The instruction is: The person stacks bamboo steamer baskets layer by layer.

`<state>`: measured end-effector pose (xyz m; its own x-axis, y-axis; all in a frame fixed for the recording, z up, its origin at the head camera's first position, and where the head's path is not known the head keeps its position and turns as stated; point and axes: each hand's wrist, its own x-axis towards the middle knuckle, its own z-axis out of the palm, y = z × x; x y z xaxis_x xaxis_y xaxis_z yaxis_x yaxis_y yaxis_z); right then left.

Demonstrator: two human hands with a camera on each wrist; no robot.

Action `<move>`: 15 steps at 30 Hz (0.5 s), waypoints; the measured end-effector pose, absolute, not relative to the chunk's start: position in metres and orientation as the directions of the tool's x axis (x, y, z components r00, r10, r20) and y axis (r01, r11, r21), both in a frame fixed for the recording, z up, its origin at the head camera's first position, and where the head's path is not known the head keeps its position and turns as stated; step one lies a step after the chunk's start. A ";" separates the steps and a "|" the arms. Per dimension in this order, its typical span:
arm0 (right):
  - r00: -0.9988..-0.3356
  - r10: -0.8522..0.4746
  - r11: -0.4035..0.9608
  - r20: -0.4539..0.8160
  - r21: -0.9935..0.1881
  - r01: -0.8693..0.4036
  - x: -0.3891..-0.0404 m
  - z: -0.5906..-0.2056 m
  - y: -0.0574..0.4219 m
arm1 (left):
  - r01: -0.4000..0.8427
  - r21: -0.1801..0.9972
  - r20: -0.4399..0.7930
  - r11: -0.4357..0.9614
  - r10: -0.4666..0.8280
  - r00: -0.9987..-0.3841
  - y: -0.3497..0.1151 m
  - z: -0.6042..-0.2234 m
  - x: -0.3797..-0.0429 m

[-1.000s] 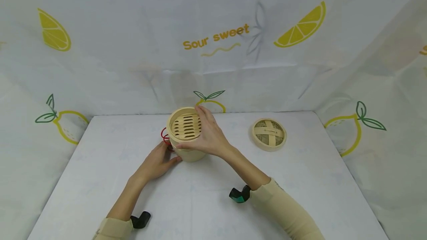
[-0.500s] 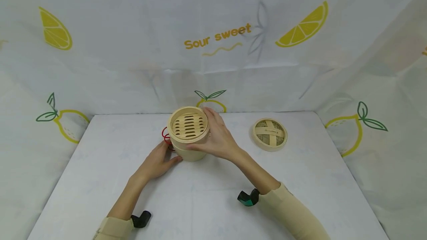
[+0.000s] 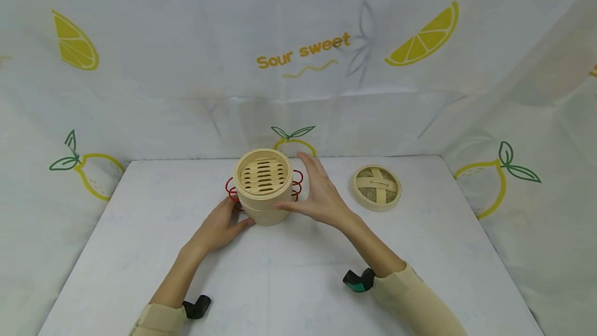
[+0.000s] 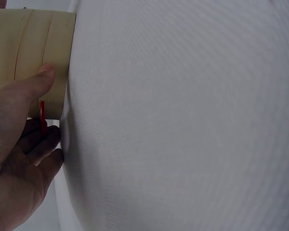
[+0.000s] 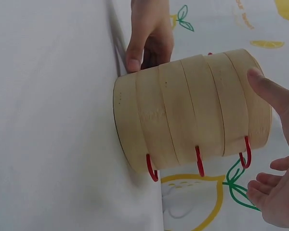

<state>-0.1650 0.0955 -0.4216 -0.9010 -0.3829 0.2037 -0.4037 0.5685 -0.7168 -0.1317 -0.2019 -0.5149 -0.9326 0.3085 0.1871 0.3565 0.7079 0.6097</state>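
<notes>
A stack of bamboo steamer baskets stands upright near the table's back edge, its slatted floor showing in the uncovered top tier. Three tiers show in the right wrist view, each with a red handle on this side. My left hand holds the lowest tier, thumb on the wall and fingers round by a red handle. At the stack's right side my right hand is spread with nothing in its grasp; its thumb overlaps the top tier in the right wrist view.
The round woven lid lies on the white-covered table to the right of the stack. Behind the table hangs a white cloth printed with lemons, close to the stack.
My right hand has loosened from the top tier and moved right, uncovering the slatted floor and the right-side red handles. The left hand and the lid have stayed in place.
</notes>
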 end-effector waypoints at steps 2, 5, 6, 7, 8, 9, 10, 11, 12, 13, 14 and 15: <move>-0.907 -0.372 0.572 0.197 -0.721 -0.391 -0.164 -0.422 0.102 | 0.337 0.610 0.159 0.717 0.306 -0.939 -0.201 -0.514 -0.132; -0.921 -0.345 0.581 0.181 -0.729 -0.362 -0.163 -0.424 0.112 | 0.322 0.614 0.138 0.721 0.303 -0.943 -0.201 -0.513 -0.133; -0.924 -0.339 0.582 0.179 -0.732 -0.355 -0.162 -0.424 0.114 | 0.321 0.615 0.140 0.720 0.301 -0.943 -0.200 -0.513 -0.133; -0.926 -0.333 0.585 0.178 -0.732 -0.351 -0.163 -0.425 0.117 | 0.324 0.618 0.146 0.716 0.301 -0.943 -0.200 -0.513 -0.133; -0.928 -0.328 0.585 0.178 -0.733 -0.347 -0.163 -0.426 0.120 | 0.329 0.620 0.155 0.712 0.299 -0.941 -0.201 -0.514 -0.133; -0.928 -0.325 0.584 0.182 -0.733 -0.349 -0.163 -0.427 0.122 | 0.342 0.623 0.178 0.704 0.297 -0.938 -0.202 -0.518 -0.134; -0.927 -0.324 0.580 0.189 -0.734 -0.352 -0.164 -0.427 0.125 | 0.344 0.626 0.183 0.700 0.297 -0.937 -0.202 -0.518 -0.134; -0.926 -0.322 0.580 0.196 -0.733 -0.357 -0.164 -0.428 0.127 | 0.342 0.628 0.182 0.699 0.295 -0.938 -0.202 -0.518 -0.134; -0.924 -0.322 0.577 0.205 -0.731 -0.363 -0.164 -0.429 0.130 | 0.338 0.628 0.177 0.701 0.294 -0.939 -0.202 -0.518 -0.134; -0.925 -0.318 0.577 0.208 -0.732 -0.363 -0.164 -0.430 0.133 | 0.332 0.629 0.170 0.703 0.293 -0.941 -0.201 -0.517 -0.134; -0.925 -0.314 0.574 0.212 -0.734 -0.363 -0.164 -0.430 0.136 | 0.330 0.628 0.166 0.705 0.293 -0.942 -0.201 -0.517 -0.133; -0.926 -0.309 0.575 0.215 -0.734 -0.362 -0.164 -0.430 0.139 | 0.326 0.628 0.161 0.706 0.292 -0.943 -0.201 -0.516 -0.133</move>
